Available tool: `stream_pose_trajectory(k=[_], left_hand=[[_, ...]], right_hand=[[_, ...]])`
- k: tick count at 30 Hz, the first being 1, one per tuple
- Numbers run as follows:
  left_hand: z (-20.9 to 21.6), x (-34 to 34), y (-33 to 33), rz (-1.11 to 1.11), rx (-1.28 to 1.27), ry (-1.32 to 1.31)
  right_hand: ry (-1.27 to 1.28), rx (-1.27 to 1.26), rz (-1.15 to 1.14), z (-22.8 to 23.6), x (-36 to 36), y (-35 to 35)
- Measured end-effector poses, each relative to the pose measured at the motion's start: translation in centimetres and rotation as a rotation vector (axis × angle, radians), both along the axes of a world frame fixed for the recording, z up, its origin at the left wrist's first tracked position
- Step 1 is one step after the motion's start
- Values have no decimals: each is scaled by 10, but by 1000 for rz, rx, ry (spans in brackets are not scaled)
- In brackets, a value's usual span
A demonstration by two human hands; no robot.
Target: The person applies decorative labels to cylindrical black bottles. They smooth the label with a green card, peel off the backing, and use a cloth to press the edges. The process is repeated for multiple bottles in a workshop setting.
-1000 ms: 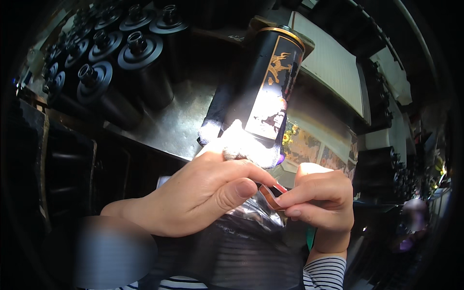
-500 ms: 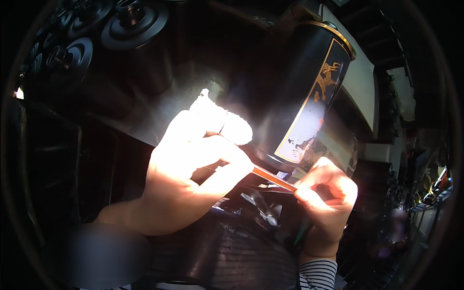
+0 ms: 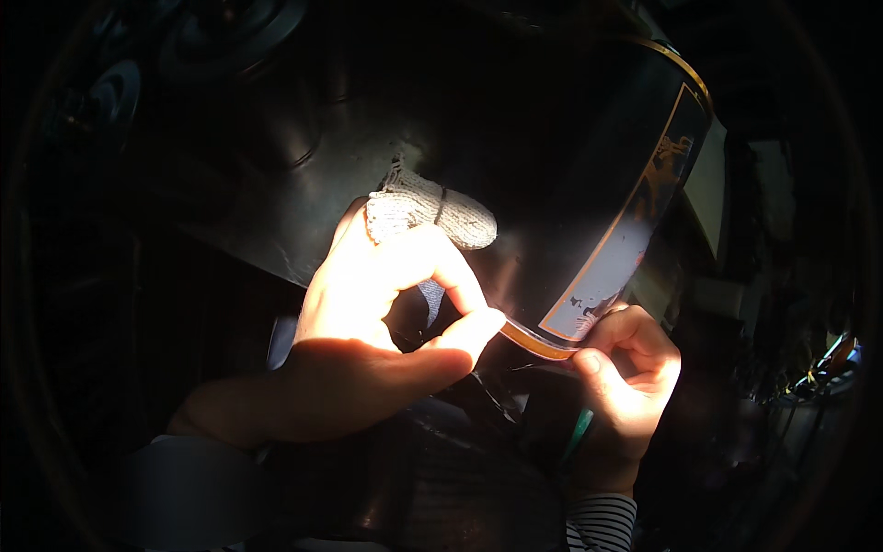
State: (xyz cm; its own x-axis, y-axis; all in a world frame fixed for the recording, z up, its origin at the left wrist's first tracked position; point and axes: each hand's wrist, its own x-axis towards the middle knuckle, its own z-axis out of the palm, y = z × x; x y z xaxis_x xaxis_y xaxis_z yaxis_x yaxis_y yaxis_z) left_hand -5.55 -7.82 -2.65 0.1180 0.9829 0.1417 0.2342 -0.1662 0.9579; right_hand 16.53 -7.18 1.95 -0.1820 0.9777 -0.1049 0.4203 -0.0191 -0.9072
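Because the black cylinder (image 3: 589, 202) curves, a thin orange strip (image 3: 538, 344) is seemingly bowed, pinched by left hand (image 3: 359, 299) and right hand (image 3: 636, 366).

Reading finishes off my feed now: the cyl. (image 3: 589, 166) is black, smooth and glossy, prob. lacquer or paint, w/ a soft sheen down the side. Its upper rim band (image 3: 676, 60) shines gold, metallic-looking. The panel (image 3: 607, 262) on it comes up smooth, pale grey where lit, w/ a gold-coloured border. The strip (image 3: 538, 345) at the base: thin, smooth, gold-orange, glossy along its edge; plastic or metal, I can't tell. Finger cover (image 3: 428, 213) is knit cloth, off-white, rough, ribbed. Tabletop (image 3: 276, 202) looks like dull metal, approx. satin. Sleeve (image 3: 602, 523): striped cloth, matt.
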Motion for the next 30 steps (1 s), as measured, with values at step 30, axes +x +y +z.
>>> stream_pose_trajectory(k=[30], left_hand=[[-42, -10, -37, -37, 427, 149]], right_hand=[[42, -39, 122, -5, -18, 4]])
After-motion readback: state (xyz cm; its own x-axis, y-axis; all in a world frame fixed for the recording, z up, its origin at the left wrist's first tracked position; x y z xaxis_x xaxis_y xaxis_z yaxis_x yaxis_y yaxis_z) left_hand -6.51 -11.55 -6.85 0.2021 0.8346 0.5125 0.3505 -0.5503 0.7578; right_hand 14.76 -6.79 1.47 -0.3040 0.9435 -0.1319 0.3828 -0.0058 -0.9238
